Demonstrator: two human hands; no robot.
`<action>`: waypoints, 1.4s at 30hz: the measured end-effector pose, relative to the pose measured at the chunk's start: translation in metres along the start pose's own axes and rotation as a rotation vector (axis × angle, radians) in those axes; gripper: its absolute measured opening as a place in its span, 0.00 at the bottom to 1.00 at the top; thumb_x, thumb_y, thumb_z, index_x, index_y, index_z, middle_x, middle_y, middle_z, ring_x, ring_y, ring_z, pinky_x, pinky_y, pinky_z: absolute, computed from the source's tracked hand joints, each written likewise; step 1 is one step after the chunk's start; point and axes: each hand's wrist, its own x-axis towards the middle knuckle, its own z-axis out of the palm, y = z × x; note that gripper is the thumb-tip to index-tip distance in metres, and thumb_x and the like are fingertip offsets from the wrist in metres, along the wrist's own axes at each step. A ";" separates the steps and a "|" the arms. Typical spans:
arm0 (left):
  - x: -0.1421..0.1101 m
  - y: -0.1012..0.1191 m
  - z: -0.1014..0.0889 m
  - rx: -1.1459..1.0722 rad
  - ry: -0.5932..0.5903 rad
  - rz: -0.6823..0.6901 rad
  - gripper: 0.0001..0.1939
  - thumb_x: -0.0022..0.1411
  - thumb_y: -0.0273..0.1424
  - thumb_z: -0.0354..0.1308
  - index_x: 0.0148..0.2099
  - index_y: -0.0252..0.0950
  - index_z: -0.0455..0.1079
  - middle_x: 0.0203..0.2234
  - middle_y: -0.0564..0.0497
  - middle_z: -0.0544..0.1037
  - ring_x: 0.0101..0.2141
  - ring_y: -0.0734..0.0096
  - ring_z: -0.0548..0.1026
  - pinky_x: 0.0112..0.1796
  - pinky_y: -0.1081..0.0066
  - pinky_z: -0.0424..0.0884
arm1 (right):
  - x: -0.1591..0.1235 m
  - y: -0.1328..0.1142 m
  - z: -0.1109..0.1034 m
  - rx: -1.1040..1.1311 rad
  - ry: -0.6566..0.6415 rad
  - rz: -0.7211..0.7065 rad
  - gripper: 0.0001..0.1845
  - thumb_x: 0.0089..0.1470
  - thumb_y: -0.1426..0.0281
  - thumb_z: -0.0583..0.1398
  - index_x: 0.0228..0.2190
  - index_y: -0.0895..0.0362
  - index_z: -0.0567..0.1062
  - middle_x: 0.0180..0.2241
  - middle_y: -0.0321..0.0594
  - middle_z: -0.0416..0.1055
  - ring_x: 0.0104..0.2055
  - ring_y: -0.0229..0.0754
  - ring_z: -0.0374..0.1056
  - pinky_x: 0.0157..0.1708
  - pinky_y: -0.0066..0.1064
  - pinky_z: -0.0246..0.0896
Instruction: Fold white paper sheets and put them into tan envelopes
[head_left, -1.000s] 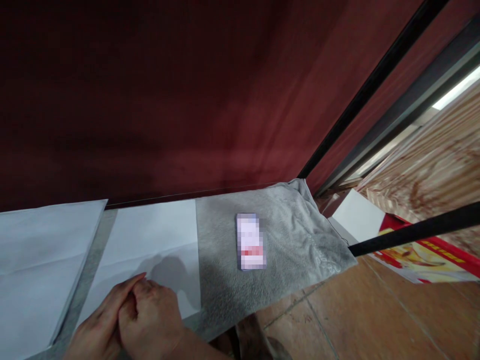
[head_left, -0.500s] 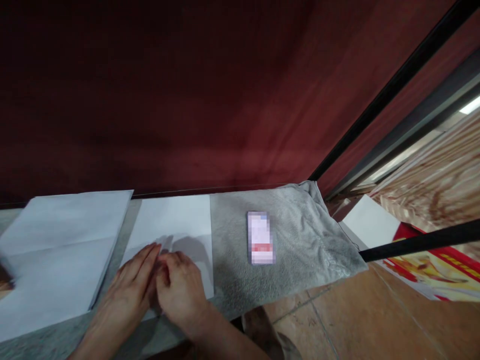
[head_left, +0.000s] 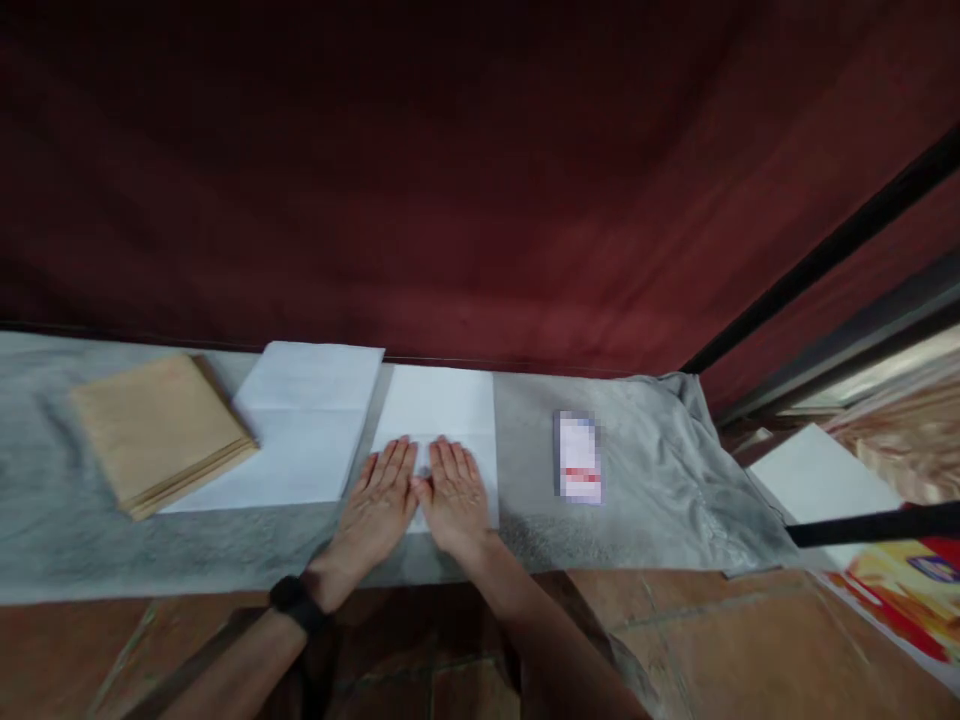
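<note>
A white sheet of paper (head_left: 439, 398) with a crease across it lies on the grey cloth. Both my hands rest flat on its nearer half, side by side with the thumbs almost meeting. My left hand (head_left: 384, 490), with a dark watch on its wrist, covers the sheet's left edge. My right hand (head_left: 456, 492) presses on the lower right part, its fingers stretched out. Neither holds anything. Left of them is a stack of white paper (head_left: 319, 390), also creased, partly covered by a pile of brown envelopes (head_left: 161, 425).
A phone (head_left: 577, 457) with a blurred screen lies on the grey cloth (head_left: 645, 540), right of the sheet. Behind rises a dark red wall of fabric (head_left: 450, 200). Black bars (head_left: 862, 525) stand at the right, near a red and yellow printed box (head_left: 911, 590) on the tiled floor.
My hands have gone from closed together, right fingers curled, to lying flat and apart on the sheet. The view has swung left, bringing the brown envelopes into sight.
</note>
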 end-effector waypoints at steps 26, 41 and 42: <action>-0.013 0.014 -0.019 0.214 0.018 0.185 0.21 0.70 0.28 0.47 0.61 0.23 0.65 0.60 0.35 0.69 0.63 0.54 0.62 0.66 0.48 0.45 | -0.012 0.034 0.020 -0.298 0.123 -0.186 0.32 0.69 0.58 0.41 0.65 0.62 0.57 0.67 0.53 0.53 0.68 0.51 0.49 0.65 0.48 0.44; 0.012 0.015 -0.013 -0.165 0.055 -0.101 0.25 0.73 0.31 0.40 0.67 0.31 0.58 0.67 0.40 0.59 0.67 0.59 0.55 0.63 0.55 0.57 | 0.002 0.003 0.015 -0.208 0.064 -0.108 0.28 0.69 0.69 0.40 0.66 0.64 0.56 0.68 0.48 0.51 0.70 0.45 0.46 0.67 0.43 0.42; 0.013 0.015 -0.010 -0.157 0.044 -0.091 0.25 0.73 0.32 0.39 0.67 0.30 0.58 0.67 0.40 0.60 0.67 0.58 0.55 0.63 0.54 0.57 | 0.002 -0.002 0.017 -0.205 0.046 -0.115 0.28 0.68 0.70 0.40 0.66 0.63 0.55 0.68 0.47 0.51 0.70 0.45 0.46 0.68 0.43 0.40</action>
